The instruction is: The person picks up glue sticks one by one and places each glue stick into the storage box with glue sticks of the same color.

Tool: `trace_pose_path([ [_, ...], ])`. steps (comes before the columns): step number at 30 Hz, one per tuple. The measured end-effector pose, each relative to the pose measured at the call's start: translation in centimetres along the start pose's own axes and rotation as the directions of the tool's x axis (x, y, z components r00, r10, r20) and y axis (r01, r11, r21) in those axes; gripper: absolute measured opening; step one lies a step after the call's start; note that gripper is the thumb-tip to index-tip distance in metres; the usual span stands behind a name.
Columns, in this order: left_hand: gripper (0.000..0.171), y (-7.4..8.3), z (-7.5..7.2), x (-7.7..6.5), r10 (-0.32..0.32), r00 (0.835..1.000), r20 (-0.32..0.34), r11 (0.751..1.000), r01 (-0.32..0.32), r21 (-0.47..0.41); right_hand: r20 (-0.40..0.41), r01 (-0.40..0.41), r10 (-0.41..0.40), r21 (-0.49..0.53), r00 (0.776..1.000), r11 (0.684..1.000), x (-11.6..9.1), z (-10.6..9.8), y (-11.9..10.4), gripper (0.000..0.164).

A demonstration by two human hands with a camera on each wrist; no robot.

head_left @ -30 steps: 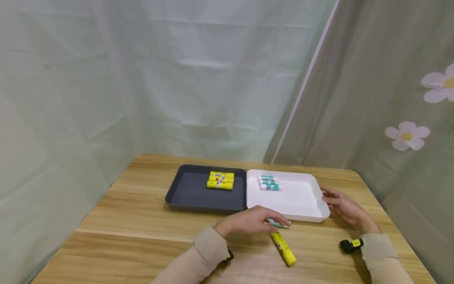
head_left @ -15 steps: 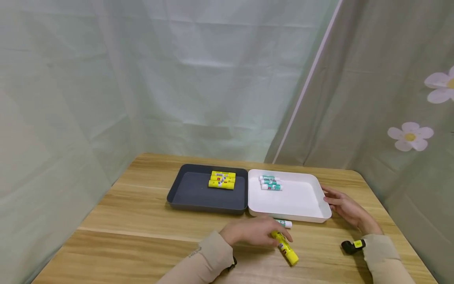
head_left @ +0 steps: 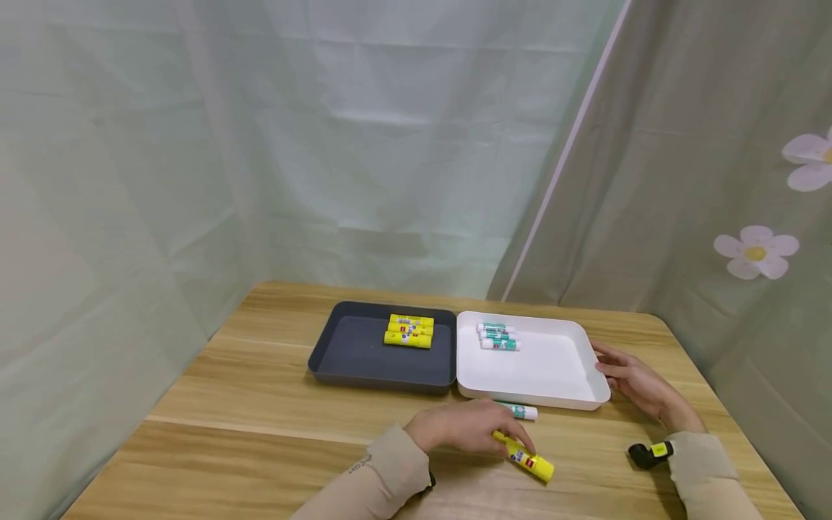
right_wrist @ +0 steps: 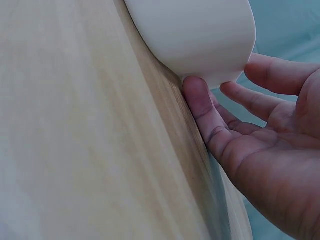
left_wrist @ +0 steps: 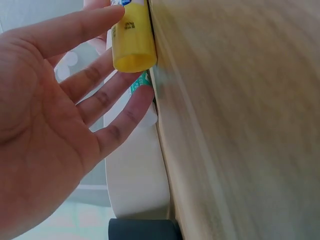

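Over the table in front of the trays, my left hand (head_left: 464, 426) pinches a yellow glue stick (head_left: 536, 466) that lies slanted, its cap end toward the front right. In the left wrist view, thumb and forefinger meet the yellow glue stick (left_wrist: 134, 45) while the other fingers spread beneath. A white-and-green glue stick (head_left: 523, 412) lies just behind that hand, partly hidden by it. My right hand (head_left: 640, 386) rests at the right end of the white tray (head_left: 539, 375); in the right wrist view its thumb and fingertips touch the tray wall (right_wrist: 200, 40), fingers loosely extended.
Left of the white tray, touching it, sits a dark grey tray (head_left: 364, 354) with three yellow glue sticks (head_left: 408, 339) in a row. Three white-and-green glue sticks (head_left: 500, 345) lie inside the white tray. Curtains (head_left: 403, 144) hang behind the wooden table (head_left: 247, 419).
My left hand has come down from above the white-and-green glue stick to the yellow one, which has turned slightly in its fingers. The right hand stays at the white tray.
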State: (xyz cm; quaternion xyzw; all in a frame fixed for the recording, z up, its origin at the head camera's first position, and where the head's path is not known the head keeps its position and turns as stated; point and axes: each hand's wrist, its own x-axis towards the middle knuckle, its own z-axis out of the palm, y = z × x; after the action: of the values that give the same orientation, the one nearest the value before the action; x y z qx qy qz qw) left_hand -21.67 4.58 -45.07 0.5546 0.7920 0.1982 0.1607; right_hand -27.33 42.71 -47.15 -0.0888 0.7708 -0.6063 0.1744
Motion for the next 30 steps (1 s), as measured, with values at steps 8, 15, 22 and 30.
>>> trace_pose_path([
  [8,0.042,0.28,0.12,0.22,-0.010,1.000,0.024,1.000,0.011,-0.021,-0.006,0.007,-0.007,-0.014,1.000,1.000,-0.08,0.03,0.03,0.070],
  [15,0.047,0.37,0.38,0.20,-0.027,0.999,0.019,1.000,0.027,0.000,0.001,-0.005,0.005,-0.001,1.000,1.000,-0.07,0.04,0.04,0.070],
  [22,0.047,0.33,0.33,0.22,-0.030,0.999,0.020,0.999,0.030,0.025,0.008,-0.005,0.005,0.005,1.000,1.000,-0.03,0.01,0.13,0.070],
  [30,0.046,0.17,-0.01,0.09,-0.028,0.999,0.027,0.999,0.027,0.034,0.000,-0.001,0.001,-0.010,1.000,1.000,0.05,0.03,0.05,0.070],
])
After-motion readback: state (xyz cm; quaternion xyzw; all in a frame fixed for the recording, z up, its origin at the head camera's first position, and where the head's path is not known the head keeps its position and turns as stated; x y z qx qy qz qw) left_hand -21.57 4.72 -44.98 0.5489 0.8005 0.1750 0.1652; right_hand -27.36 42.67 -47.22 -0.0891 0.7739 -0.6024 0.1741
